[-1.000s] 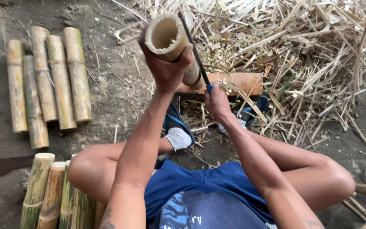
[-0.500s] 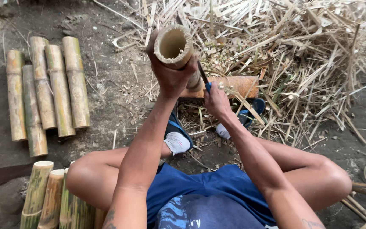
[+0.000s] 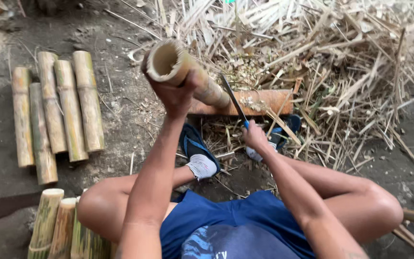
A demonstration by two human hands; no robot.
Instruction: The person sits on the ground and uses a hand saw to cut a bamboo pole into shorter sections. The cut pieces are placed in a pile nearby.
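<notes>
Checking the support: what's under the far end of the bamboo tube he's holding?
The bamboo tube, gripped by the left hand, slants down onto a reddish wooden block lying among bamboo strips. The exact contact point is hidden behind the tube. The right hand holds a knife beside it.

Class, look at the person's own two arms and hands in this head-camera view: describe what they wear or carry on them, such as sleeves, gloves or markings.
Both arms are bare along their visible length: no sleeves, gloves, watch or bands. The left hand and right hand are bare too. A small dark marking shows on the right arm at the bottom edge; its shape cannot be made out.

outdoor bamboo-splitting yard: dirt ground, bamboo shavings
</notes>
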